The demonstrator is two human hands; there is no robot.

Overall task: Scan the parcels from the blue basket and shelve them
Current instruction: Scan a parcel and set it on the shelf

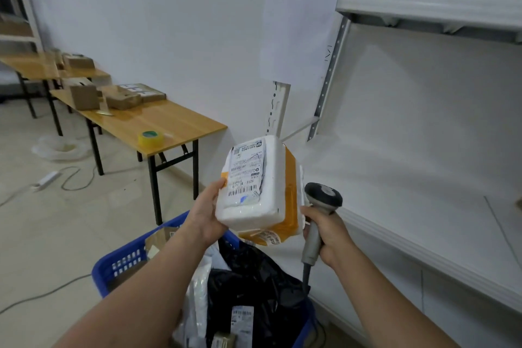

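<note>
Blue basket (118, 265) of parcels sits lowest. Above it the left hand (206, 215) grips a white foam parcel (254, 186), and the right hand (327, 234) grips the scanner (324, 196). Scanning looks due: aim at the label (245, 175).

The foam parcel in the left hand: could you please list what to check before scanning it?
1. The left hand holds the foam parcel: ok.
2. The label faces up, barcode showing: ok.
3. The right hand grips the scanner: ok.
4. Scanner aimed at label: not ok, it sits beside the parcel.
5. The shelf has bare room: ok.
</note>
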